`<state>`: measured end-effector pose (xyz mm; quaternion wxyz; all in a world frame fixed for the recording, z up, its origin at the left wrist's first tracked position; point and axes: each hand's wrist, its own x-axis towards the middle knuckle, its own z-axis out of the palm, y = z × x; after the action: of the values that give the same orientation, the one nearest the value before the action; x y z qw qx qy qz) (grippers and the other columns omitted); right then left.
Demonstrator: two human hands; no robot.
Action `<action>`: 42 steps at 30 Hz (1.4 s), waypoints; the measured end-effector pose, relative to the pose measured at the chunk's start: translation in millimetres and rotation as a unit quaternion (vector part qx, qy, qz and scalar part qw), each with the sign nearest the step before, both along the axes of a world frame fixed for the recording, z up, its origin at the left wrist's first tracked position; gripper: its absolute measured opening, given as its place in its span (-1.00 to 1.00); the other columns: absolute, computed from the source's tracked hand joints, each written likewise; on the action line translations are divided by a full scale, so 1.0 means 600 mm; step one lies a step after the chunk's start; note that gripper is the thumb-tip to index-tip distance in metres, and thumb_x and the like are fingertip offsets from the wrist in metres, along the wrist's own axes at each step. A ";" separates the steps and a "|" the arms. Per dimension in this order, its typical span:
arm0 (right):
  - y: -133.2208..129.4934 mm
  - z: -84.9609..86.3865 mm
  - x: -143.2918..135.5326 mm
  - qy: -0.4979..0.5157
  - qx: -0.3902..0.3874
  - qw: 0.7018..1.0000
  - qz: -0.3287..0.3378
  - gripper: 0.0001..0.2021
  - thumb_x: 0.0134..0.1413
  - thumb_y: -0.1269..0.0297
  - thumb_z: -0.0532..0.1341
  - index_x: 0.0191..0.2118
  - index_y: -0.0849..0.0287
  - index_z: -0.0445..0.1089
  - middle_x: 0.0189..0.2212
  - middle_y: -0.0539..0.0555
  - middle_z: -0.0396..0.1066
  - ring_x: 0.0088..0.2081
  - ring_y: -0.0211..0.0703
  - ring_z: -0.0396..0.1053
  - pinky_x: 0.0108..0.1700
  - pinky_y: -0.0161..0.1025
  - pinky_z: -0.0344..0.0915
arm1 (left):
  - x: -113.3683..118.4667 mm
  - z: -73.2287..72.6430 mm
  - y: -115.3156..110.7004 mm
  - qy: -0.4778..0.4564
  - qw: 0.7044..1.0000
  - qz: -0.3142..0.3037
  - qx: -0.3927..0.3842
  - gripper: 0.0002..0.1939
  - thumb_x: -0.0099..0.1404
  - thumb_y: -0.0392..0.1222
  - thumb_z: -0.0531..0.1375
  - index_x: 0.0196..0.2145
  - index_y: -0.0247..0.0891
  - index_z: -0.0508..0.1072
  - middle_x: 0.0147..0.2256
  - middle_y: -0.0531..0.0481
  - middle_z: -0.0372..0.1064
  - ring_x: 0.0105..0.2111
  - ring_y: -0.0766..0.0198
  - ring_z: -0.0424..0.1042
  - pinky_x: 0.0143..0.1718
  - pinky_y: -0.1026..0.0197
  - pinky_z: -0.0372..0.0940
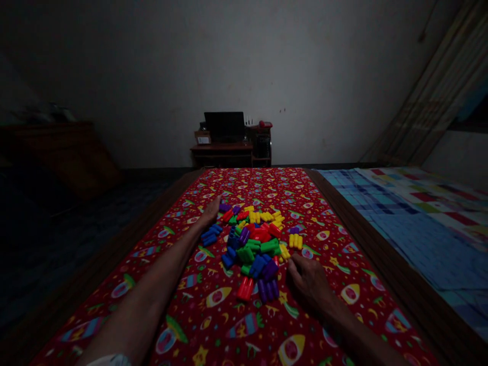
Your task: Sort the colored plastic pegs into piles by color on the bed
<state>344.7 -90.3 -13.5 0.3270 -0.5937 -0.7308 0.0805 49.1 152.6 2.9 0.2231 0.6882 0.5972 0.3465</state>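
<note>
Left hand [213,209], right hand [308,274]; one block pile [261,234] between (five colours)

A dim room with a pale wall [163,76]
A black screen [224,126] stands on a brown desk [221,148]; a small box [203,138] sits just left of the screen; a little red thing [266,124] is to the right; a long curtain [419,107] hangs at right; a blue checked cloth [392,234] lies spread out; a brown cupboard [64,152] stands in shadow at left.

The lone head view looks forward and down from above the near end of the red cloth [213,325], facing the wall [244,61] beyond it.
</note>
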 end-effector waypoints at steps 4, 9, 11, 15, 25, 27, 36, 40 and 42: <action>0.002 0.002 -0.001 0.008 0.005 1.000 0.002 -0.69 0.19 0.28 -0.04 -0.55 0.16 0.23 -0.65 -0.02 0.28 -0.61 -0.30 0.20 -0.47 -0.33 -0.01 | 0.078 -0.007 -0.005 -0.056 0.988 -0.134 -0.050 -0.18 0.29 0.33 -0.31 0.05 -0.30 0.41 -0.04 -0.20 0.47 -0.01 0.09 0.43 0.00 0.07 0.30; 0.004 -0.004 0.001 0.011 0.013 1.000 0.004 -0.70 0.17 0.28 -0.04 -0.55 0.15 0.24 -0.64 0.00 0.30 -0.59 -0.27 0.22 -0.46 -0.32 0.00 | 0.122 0.006 -0.053 -0.059 0.950 -0.300 -0.061 -0.24 0.29 0.35 -0.26 0.05 -0.16 0.42 -0.02 -0.10 0.46 0.03 0.11 0.39 0.04 0.02 0.28; 0.003 -0.004 0.002 0.021 0.002 1.000 0.003 -0.70 0.17 0.27 -0.04 -0.55 0.15 0.23 -0.64 0.00 0.30 -0.59 -0.28 0.22 -0.47 -0.32 0.01 | 0.116 0.025 -0.073 -0.023 0.944 -0.329 -0.020 -0.28 0.34 0.27 -0.31 0.11 -0.14 0.36 0.06 -0.06 0.39 0.11 0.13 0.31 0.12 0.00 0.21; 0.000 -0.001 0.003 0.043 -0.014 0.999 -0.012 -0.69 0.19 0.23 -0.04 -0.54 0.15 0.24 -0.65 -0.02 0.27 -0.60 -0.29 0.21 -0.48 -0.33 0.00 | 0.081 0.069 -0.149 0.035 0.954 -0.285 0.091 -0.36 0.39 0.16 -0.28 0.21 -0.19 0.23 0.22 -0.09 0.18 0.24 0.09 0.11 0.26 -0.04 -0.03; 0.000 0.001 0.002 0.016 -0.009 1.000 -0.006 -0.68 0.18 0.24 -0.05 -0.50 0.17 0.32 -0.63 0.01 0.32 -0.59 -0.28 0.22 -0.48 -0.33 0.01 | 0.111 0.037 -0.361 0.279 0.813 -0.460 0.223 -0.50 0.29 -0.10 0.16 0.17 0.07 0.24 0.29 0.09 0.02 0.30 0.02 -0.09 0.30 -0.21 -0.34; -0.002 -0.002 0.002 0.014 0.003 1.000 -0.010 -0.67 0.18 0.22 -0.05 -0.47 0.18 0.35 -0.62 0.02 0.35 -0.58 -0.27 0.24 -0.47 -0.33 0.03 | 0.121 0.032 -0.334 0.277 0.827 -0.430 0.234 -0.51 0.26 -0.08 0.20 0.15 0.04 0.28 0.28 0.03 0.03 0.29 -0.01 -0.04 0.29 -0.25 -0.36; 0.069 0.020 0.069 0.064 0.062 0.990 -0.109 -0.65 0.14 0.15 0.04 -0.13 0.23 0.44 -0.35 0.15 0.50 -0.38 -0.15 0.41 -0.34 -0.29 0.23 | 0.092 0.043 -0.332 0.187 0.888 -0.343 0.243 -0.71 0.37 -0.17 0.02 -0.06 -0.09 0.48 0.23 -0.01 0.15 0.27 0.02 0.00 0.28 -0.25 -0.21; 0.130 0.031 0.079 0.001 0.008 0.998 -0.066 -0.60 -0.05 0.23 0.20 -0.04 0.20 0.44 -0.35 0.11 0.51 -0.30 -0.11 0.40 -0.28 -0.27 0.26 | 0.085 0.037 -0.346 0.086 0.927 -0.293 0.219 -0.65 0.41 -0.16 -0.07 -0.09 -0.17 0.48 0.21 -0.07 0.17 0.25 0.09 0.08 0.25 -0.15 0.02; 0.149 0.036 0.076 0.011 -0.042 0.997 -0.062 -0.60 -0.14 0.32 0.23 -0.08 0.19 0.47 -0.39 0.07 0.50 -0.33 -0.13 0.40 -0.31 -0.29 0.26 | 0.087 0.037 -0.351 0.043 0.936 -0.285 0.201 -0.64 0.42 -0.13 -0.08 -0.09 -0.18 0.49 0.20 -0.09 0.19 0.23 0.09 0.11 0.22 -0.12 0.08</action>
<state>390.1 -0.8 8.3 0.3137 -0.6499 -0.6854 0.0972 101.2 -58.2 25.0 0.1439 0.8740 0.3031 0.3515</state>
